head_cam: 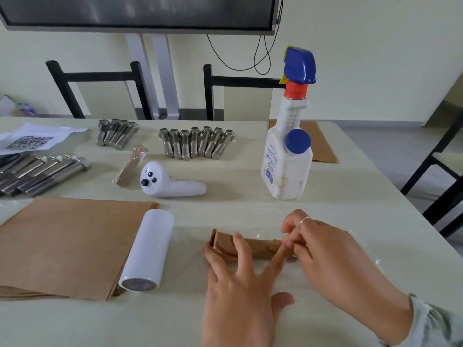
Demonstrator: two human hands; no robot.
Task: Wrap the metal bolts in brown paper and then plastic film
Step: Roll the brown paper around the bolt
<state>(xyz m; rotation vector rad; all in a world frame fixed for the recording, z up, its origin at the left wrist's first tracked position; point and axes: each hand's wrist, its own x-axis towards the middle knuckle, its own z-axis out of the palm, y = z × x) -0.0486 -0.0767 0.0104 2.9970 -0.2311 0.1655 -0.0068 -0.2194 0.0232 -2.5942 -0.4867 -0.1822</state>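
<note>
Left hand [240, 279] lies flat with fingers spread straight, pinning the paper-wrapped bolt [250, 247] to the table [250, 211], likely so it can't roll. Right hand [323, 249] has curled fingers pinching at the bundle's right end, probably tucking paper or film; what's gripped is hard to tell. Clear film under the bundle barely shows. Film roll [147, 249] rests on the brown paper stack [70, 241]. Farther: one wrapped bolt [130, 166], bare bolts [198, 142], spray bottle [288, 146]
</note>
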